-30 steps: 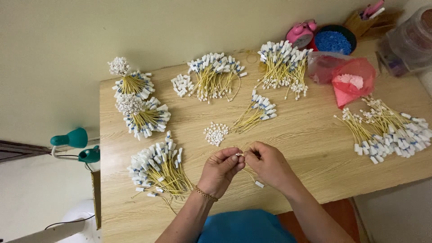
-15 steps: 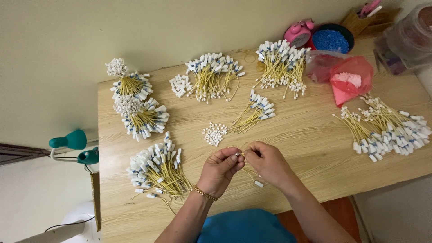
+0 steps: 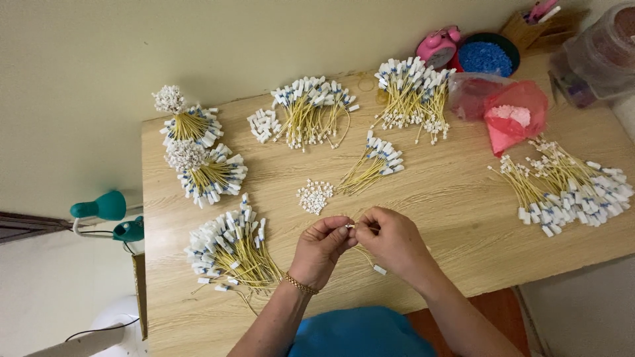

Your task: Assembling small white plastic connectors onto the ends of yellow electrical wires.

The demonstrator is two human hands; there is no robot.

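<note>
1. I am pinching a thin yellow wire lead (image 3: 366, 256) between both hands, just above the near edge of the pale wooden bench (image 3: 463, 198); its free end with a small white plastic connector (image 3: 380, 270) is dangling below my right hand.
2. My left hand (image 3: 322, 250) is closing thumb and forefinger narrowly on a tiny white plastic cap (image 3: 348, 226), and my right hand (image 3: 394, 241) is pinching the wire's tip right against it, fingertips nearly touching.
3. I am judging the wire to be very light and limp, so I am gripping it close to its tip, where it stays stiff enough to steer; the cap looks small and slippery, best held by its sides.
4. A small heap of loose white caps (image 3: 315, 196) is lying just beyond my hands, and a loose fan of yellow leads with white-and-blue ends (image 3: 374, 164) is lying beyond it.
5. Bundles of finished yellow leads (image 3: 231, 250) are lying to my left, with more along the far edge and at the right; a pink plastic bag (image 3: 512, 118) is sitting far right.
</note>
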